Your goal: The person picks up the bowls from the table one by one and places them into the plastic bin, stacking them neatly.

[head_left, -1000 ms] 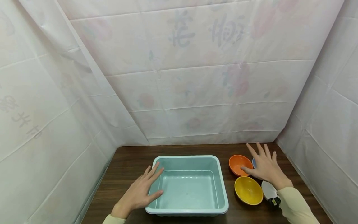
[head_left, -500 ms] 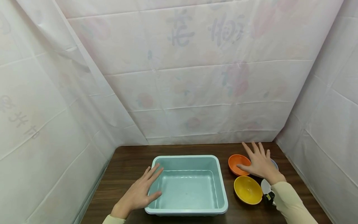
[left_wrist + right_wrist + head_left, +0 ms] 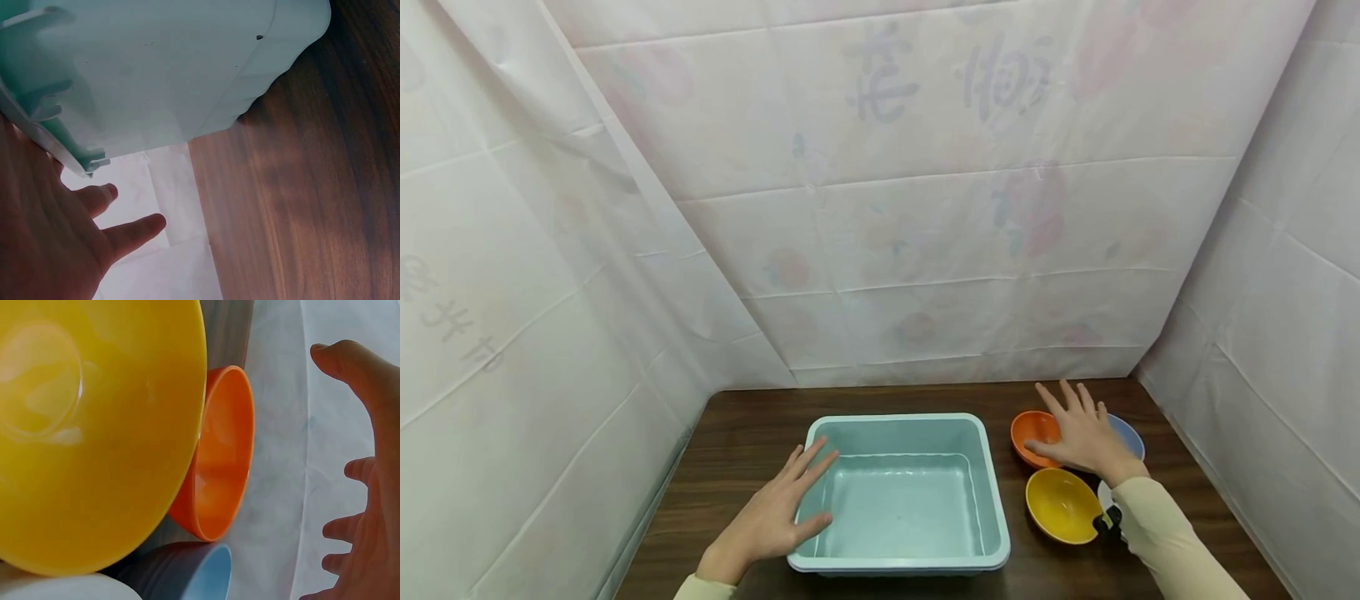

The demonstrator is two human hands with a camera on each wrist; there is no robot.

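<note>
A pale teal plastic basin (image 3: pixel 906 508) stands on the table. My left hand (image 3: pixel 771 512) is at its left rim, fingers spread, and the left wrist view shows this hand (image 3: pixel 56 219) beside the outer wall. Over the bowls at the right hovers my right hand (image 3: pixel 1084 437), fingers spread and holding nothing. Under and around it are an orange bowl (image 3: pixel 1032 432), a blue bowl (image 3: pixel 1127 440), a yellow bowl (image 3: pixel 1063 507) and a white bowl (image 3: pixel 1105 496), the last partly hidden by the sleeve and wrist camera. In the right wrist view, the orange bowl (image 3: pixel 222 456) sits beyond the yellow one.
The dark wooden table (image 3: pixel 730 442) shows bare wood to the left of the basin. White printed cloth (image 3: pixel 917 250) hangs behind the table and along both sides.
My right hand has moved left across the bowls, from over the blue bowl toward the orange one, uncovering more of the blue bowl. The left hand has stayed in place.
</note>
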